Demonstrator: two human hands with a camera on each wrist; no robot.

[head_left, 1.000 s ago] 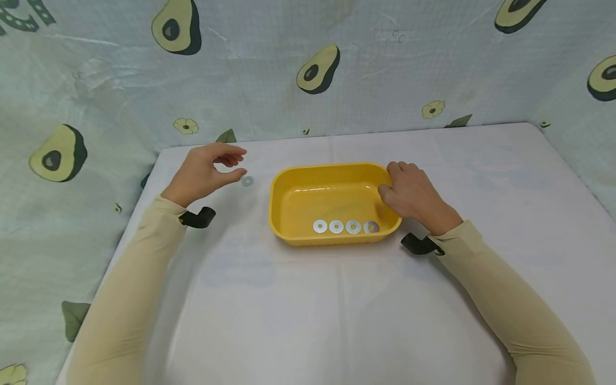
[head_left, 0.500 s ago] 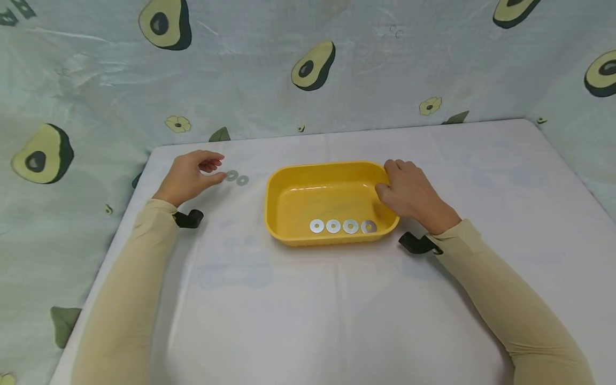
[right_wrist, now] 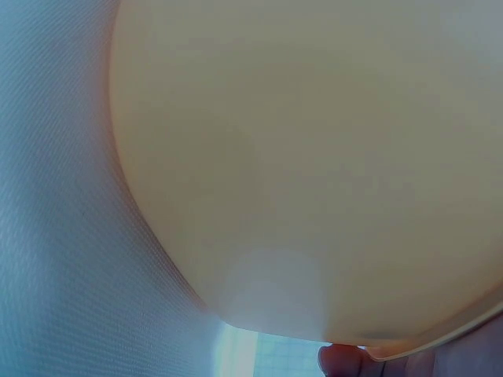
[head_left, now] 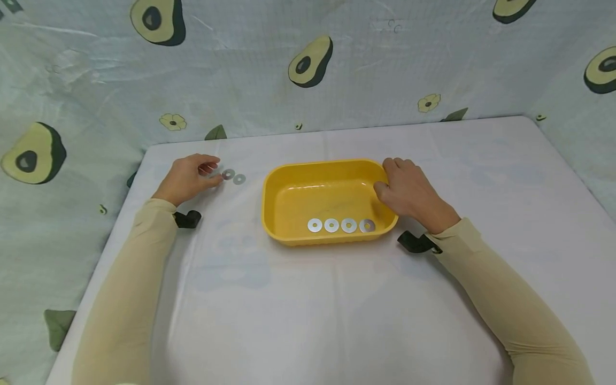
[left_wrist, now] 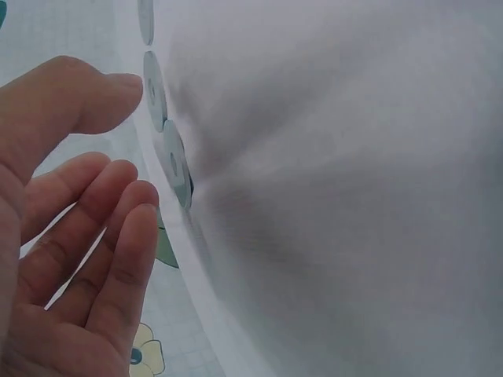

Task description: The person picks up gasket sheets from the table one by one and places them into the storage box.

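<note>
My left hand (head_left: 189,175) hovers at the table's far left, thumb and fingers apart with nothing held between them. By its fingertips lie flat metal washers, one (head_left: 243,180) nearer the tray and another (head_left: 224,175) beside the thumb tip. A further washer (left_wrist: 181,177) shows past the fingers in the left wrist view, where the thumb tip is close to the middle washer (left_wrist: 159,106). With my right hand (head_left: 409,191) I grip the right rim of a yellow plastic tray (head_left: 313,200). Inside it, several washers (head_left: 310,225) form a row along the near side.
A white cloth (head_left: 298,310) covers the table under the tray and hands. Behind and to the left hangs a sheet (head_left: 240,69) printed with avocados. Each wrist carries a black camera mount, one on the left (head_left: 187,219) and one on the right (head_left: 415,243).
My left hand has moved left, bringing more washers on the table into sight. My right hand keeps its grip on the tray. The head view has shifted slightly.
</note>
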